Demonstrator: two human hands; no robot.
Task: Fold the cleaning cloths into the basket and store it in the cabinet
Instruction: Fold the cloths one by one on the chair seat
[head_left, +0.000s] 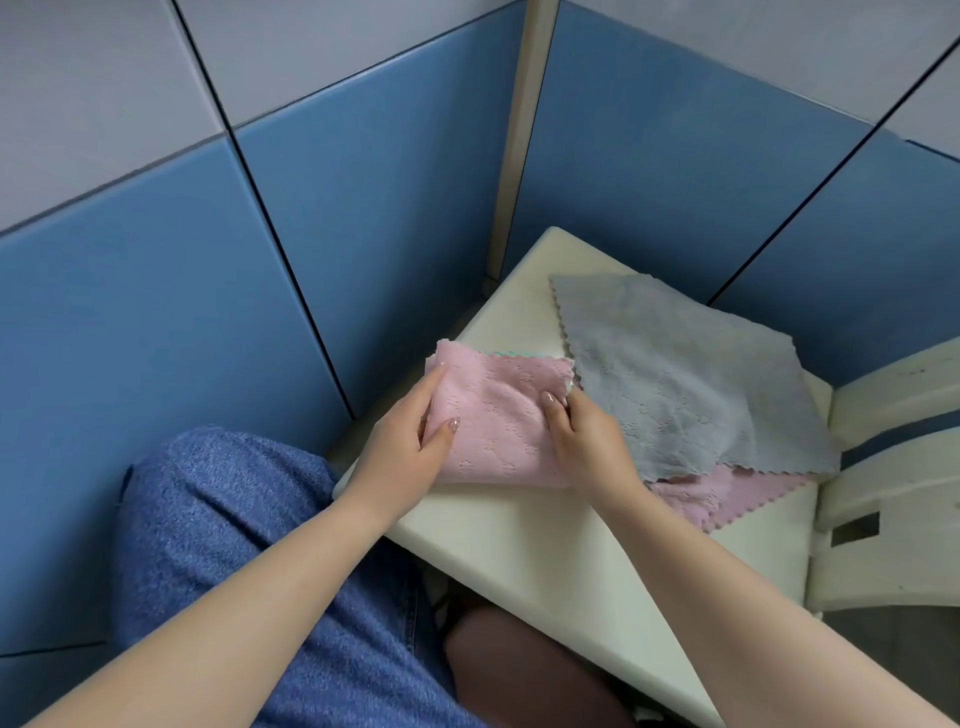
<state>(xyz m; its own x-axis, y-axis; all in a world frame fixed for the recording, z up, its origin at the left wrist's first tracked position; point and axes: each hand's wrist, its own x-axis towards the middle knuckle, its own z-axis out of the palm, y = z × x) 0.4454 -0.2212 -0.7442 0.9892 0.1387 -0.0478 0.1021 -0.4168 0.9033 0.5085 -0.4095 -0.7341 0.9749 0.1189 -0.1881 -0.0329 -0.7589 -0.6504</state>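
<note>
I see the folded pink cloth (498, 421) at the middle of the frame, on the cream table (524, 525), its left end hanging past the table's left edge. Its long axis runs from upper left to lower right, and the short scalloped edge faces the upper right. A thin green edge shows just under its top border.

My left hand (402, 447) holds the cloth's left end, thumb curled on top and fingers along the side. My right hand (584, 441) pinches the right end, fingertips on the pink surface.

Right of centre, a grey cloth (691, 374) lies spread flat, touching the pink one's upper right corner and crowding my right hand. Another pink cloth (727, 499) peeks out beneath its lower edge. A cream plastic piece (893, 493) stands at the right edge. Blue partition panels (171, 322) close in the upper left, and blue-clad knees (260, 545) fill the lower left.
</note>
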